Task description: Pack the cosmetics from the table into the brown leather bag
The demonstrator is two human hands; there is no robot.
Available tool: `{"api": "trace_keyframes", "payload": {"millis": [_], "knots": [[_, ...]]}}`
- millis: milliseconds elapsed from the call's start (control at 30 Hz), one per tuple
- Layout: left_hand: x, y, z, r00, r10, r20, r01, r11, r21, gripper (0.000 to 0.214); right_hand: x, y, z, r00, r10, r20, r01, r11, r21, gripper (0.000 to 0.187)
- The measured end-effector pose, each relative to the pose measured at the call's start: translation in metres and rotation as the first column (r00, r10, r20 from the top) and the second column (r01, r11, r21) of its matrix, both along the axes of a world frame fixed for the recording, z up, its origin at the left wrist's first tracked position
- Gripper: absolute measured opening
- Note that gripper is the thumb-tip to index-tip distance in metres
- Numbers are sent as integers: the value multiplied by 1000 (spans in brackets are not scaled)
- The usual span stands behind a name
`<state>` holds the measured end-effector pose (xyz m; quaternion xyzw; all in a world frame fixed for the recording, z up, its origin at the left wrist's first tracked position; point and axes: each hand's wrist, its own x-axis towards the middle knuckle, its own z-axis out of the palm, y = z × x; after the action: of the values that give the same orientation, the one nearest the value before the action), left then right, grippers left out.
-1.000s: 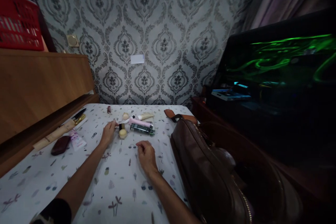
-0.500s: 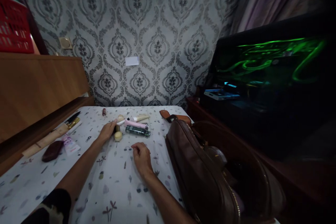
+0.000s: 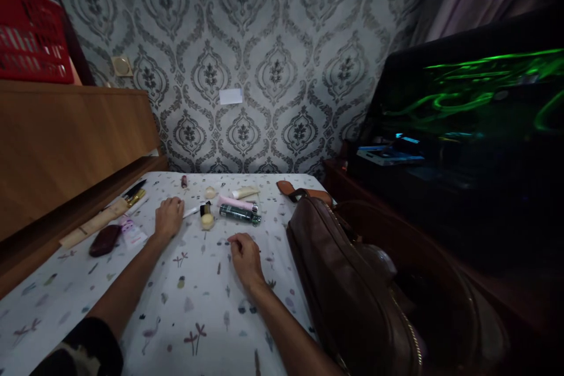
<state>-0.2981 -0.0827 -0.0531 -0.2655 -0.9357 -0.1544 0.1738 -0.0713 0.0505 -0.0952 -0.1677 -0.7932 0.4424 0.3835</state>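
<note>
My left hand [image 3: 169,215] rests knuckles-up on the patterned bedsheet [image 3: 198,311] with its fingers curled under, hiding whatever they may hold. A thin white stick [image 3: 192,211] lies just to its right, at the fingertips. My right hand [image 3: 245,252] lies closer to me, fingers curled, nothing visible in it. Beyond the hands lie a cream puff with a black cap [image 3: 206,218], a dark green bottle [image 3: 240,213], a pink tube [image 3: 235,202] and a cream tube [image 3: 245,192].
A large brown leather bag [image 3: 352,288] lies open on the right, its strap [image 3: 304,194] toward the wall. At the left are a maroon case [image 3: 104,241], a pink sachet [image 3: 131,232], a long beige tube [image 3: 103,218] and a wooden headboard [image 3: 66,147]. A dark screen [image 3: 476,106] glows green.
My left hand has pulled back to the left, away from the puff and pink tube, and its fingers have curled. The right hand has barely moved.
</note>
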Motion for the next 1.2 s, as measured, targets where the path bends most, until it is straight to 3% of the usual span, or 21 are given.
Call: {"api": "trace_keyframes", "payload": {"millis": [200,467,667,867,967,1200], "knots": [[15,22,-1,987,-155,29,158,960,-230,31,1,1,0,1000,3,7,-3,1000,9,25],[11,-5,19,989,-118,93,145,911,-386,35,-2,-1,-3,1000,-11,15,10,1000,14,25],[13,-7,9,974,-139,179,201,894,-401,61,-1,-1,-3,1000,-8,19,8,1000,18,26],[38,-17,19,975,-156,156,201,919,-338,43,-2,-1,-4,1000,-15,21,14,999,34,26],[48,-20,25,980,-144,137,179,937,-301,45,-2,-1,-4,1000,-20,24,19,999,37,26],[70,-21,26,960,-214,181,261,917,-303,44,0,-3,-1,999,-37,27,36,999,38,26]]}}
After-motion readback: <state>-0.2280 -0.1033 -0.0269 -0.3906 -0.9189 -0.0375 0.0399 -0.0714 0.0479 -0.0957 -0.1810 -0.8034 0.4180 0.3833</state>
